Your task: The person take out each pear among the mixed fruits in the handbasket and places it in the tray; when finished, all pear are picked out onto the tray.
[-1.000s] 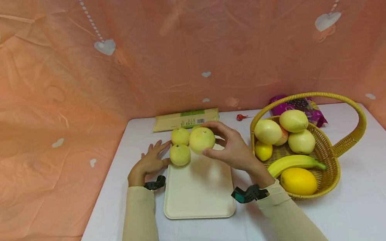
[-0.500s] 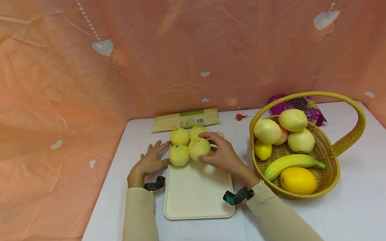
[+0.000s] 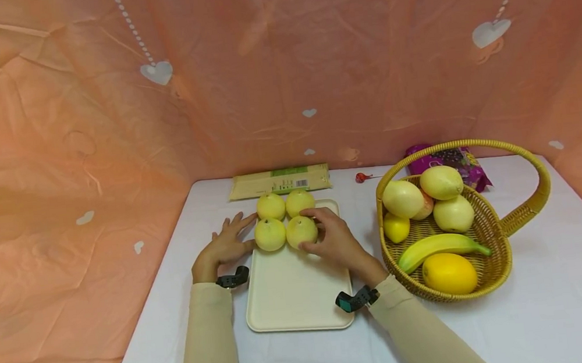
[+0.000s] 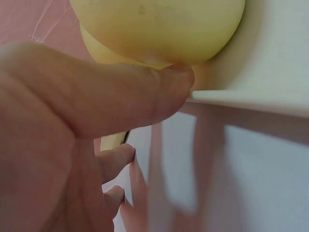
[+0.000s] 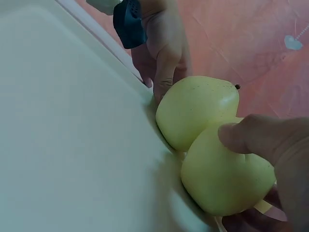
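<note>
A cream tray [image 3: 298, 297] bears pale yellow pears at its far end, in two rows of two. My right hand [image 3: 337, 239] grips the front right pear [image 3: 300, 231], thumb on the near side and fingers round the far side. That pear sits low on the tray, against the front left pear [image 3: 270, 235]. My left hand [image 3: 225, 244] lies at the tray's left edge with fingers spread; its thumb [image 4: 140, 92] touches a pear at the rim in the left wrist view. Behind them stand the back left pear [image 3: 270, 206] and the back right pear [image 3: 300, 202].
Right of the tray stands a wicker basket [image 3: 506, 260] with a tall handle, holding a banana [image 3: 441, 245], a yellow mango-like fruit [image 3: 449, 273] and several other fruits. Along the back lie a flat beige packet [image 3: 280, 181], a red lollipop [image 3: 362, 177] and a purple bag [image 3: 471, 173].
My right hand has lowered its pear from above the others onto the tray, into the front right place, and still holds it. The left hand has stayed put.
</note>
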A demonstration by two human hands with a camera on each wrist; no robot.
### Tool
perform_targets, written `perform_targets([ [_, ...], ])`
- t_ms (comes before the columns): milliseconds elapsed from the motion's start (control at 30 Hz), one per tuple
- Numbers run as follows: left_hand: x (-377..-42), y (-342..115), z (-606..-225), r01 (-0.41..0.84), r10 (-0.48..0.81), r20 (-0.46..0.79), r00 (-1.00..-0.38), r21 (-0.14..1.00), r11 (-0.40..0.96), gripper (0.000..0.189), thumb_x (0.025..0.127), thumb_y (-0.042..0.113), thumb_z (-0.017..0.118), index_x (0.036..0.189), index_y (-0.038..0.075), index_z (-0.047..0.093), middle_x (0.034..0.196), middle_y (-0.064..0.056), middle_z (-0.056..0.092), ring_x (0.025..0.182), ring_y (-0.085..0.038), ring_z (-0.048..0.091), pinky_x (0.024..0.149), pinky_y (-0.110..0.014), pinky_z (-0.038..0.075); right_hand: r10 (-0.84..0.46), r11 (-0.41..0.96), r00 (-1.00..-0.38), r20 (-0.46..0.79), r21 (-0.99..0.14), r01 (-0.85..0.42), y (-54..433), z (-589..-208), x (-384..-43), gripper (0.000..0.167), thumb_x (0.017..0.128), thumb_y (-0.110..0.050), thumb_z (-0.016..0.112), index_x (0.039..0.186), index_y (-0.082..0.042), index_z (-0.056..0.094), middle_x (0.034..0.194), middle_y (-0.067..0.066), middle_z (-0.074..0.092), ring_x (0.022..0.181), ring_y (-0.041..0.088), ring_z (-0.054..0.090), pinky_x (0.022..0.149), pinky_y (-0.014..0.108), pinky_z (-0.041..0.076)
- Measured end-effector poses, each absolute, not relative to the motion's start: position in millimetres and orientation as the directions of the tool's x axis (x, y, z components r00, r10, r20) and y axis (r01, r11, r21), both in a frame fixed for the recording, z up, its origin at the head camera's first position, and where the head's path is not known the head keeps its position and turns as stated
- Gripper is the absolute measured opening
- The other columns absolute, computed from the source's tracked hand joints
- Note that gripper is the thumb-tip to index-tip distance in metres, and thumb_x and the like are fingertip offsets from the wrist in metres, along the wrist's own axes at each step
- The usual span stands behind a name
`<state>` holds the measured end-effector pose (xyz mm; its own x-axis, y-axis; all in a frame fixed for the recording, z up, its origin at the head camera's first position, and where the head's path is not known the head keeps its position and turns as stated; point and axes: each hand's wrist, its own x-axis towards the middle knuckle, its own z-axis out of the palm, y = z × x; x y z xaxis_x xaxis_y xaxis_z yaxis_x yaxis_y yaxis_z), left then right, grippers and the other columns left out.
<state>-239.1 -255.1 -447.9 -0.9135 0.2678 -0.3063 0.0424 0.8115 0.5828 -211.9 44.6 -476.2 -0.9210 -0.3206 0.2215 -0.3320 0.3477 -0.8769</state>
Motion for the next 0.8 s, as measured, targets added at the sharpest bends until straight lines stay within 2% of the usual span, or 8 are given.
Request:
perform_targets([
  [300,-240,-253,-449,0.056,0.278,-0.304,-0.911,0.577,0.815,0.081,0.103,0.034,0.067,0.174,0.018,0.033,0.182,-0.028,0.007,0.166,-0.058,-0.008,0.123,-0.086,-0.008,-0.328,0.431,-0.911,0.25,-0.819,-0.38,48,-467,-208,0.073,0.086,-0.012,0.095,0.15,-0.004,0.061,0.147,0.019,0.061,0.132,0.033,0.065,0.108,0.044,0.061],
  [433,-240,-254,-447,0.047,0.274,-0.315,-0.909,0.575,0.817,0.081,0.103,0.035,0.067,0.174,0.019,0.032,0.183,-0.027,0.005,0.167,-0.057,-0.009,0.124,-0.085,-0.009,-0.344,0.48,-0.893,0.29,-0.763,-0.433,52,-453,-203,0.074,0.085,-0.014,0.095,0.15,-0.004,0.061,0.149,0.018,0.061,0.127,0.035,0.067,0.105,0.046,0.062],
  [600,-240,-254,-445,0.043,0.271,-0.315,-0.91,0.577,0.816,0.081,0.103,0.035,0.067,0.174,0.02,0.032,0.183,-0.027,0.005,0.167,-0.057,-0.009,0.124,-0.084,-0.009,-0.399,0.422,-0.857,0.328,-0.763,-0.489,64,-418,-185,0.07,0.086,-0.016,0.094,0.148,-0.005,0.064,0.149,0.014,0.063,0.128,0.035,0.068,0.106,0.049,0.062],
  [800,-240,-253,-445,0.037,0.272,-0.321,-0.907,0.582,0.812,0.081,0.103,0.034,0.067,0.174,0.019,0.032,0.183,-0.027,0.005,0.167,-0.057,-0.01,0.124,-0.085,-0.01,-0.446,0.368,-0.827,0.343,-0.772,-0.518,99,-385,-153,0.068,0.088,-0.02,0.095,0.148,-0.013,0.066,0.151,0.005,0.066,0.133,0.026,0.068,0.11,0.042,0.06],
])
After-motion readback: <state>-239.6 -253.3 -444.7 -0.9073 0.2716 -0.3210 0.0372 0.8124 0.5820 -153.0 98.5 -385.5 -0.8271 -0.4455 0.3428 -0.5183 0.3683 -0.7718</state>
